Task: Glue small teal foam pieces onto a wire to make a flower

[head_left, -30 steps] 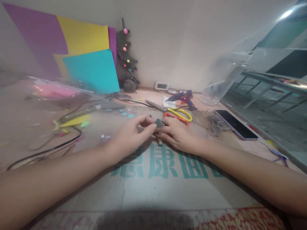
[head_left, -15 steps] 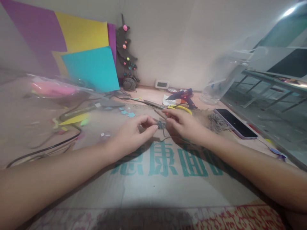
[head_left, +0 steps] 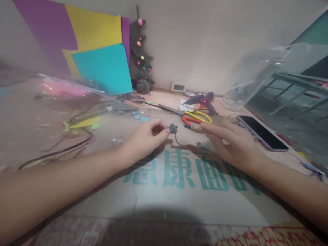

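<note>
Between thumb and forefinger, my left hand (head_left: 151, 138) pinches a small dark green flower-shaped piece (head_left: 173, 128) near the centre. A thin cord (head_left: 176, 138) hangs from it towards the board. To the right, my right hand (head_left: 228, 143) is apart from the piece, palm down, its fingers stretched towards the scissors. The scissors (head_left: 196, 117), with one yellow and one orange-red handle, lie just beyond. A small dark-tipped item (head_left: 187, 126) lies close to my right fingertips; whether they touch it is unclear.
Behind the scissors lies a glue gun (head_left: 201, 100) with a red light. A phone (head_left: 262, 133) and a clear pitcher (head_left: 243, 82) are at the right. Light-blue flower pieces (head_left: 144, 119), a black cable (head_left: 58, 150) and coloured sheets (head_left: 102, 68) are at the left.
My right hand has moved right, off the small green piece, and its fingers have straightened. My left hand still pinches the piece. The view has shifted slightly.
</note>
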